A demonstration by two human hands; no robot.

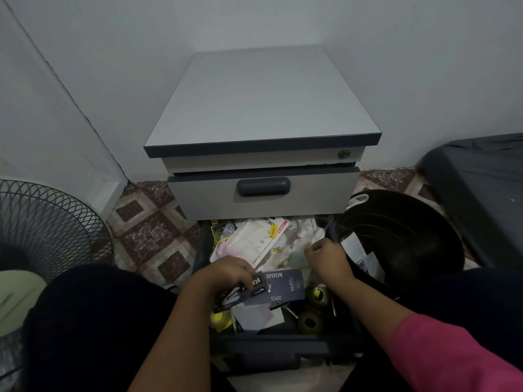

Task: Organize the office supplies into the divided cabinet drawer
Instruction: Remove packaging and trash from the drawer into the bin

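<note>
A grey cabinet [263, 114] stands against the wall with its lower drawer [271, 342] pulled out toward me, full of mixed supplies. My left hand [226, 271] grips a small dark packet with white lettering [256, 282] over the drawer's middle. Beside it lies a dark blue card marked SPOON [285, 287]. My right hand [325, 257] is curled over the clutter at the drawer's right side, pinching something small that I cannot make out. White plastic packets [254, 239] fill the drawer's back. Yellow-green tape rolls [310, 321] lie near its front.
A black round bin [402, 236] holding papers stands right of the drawer. A fan's wire guard [42, 227] is at the left. A dark covered object [481, 193] sits far right. The cabinet's upper drawer [263, 193] is closed. The floor has patterned tiles [152, 227].
</note>
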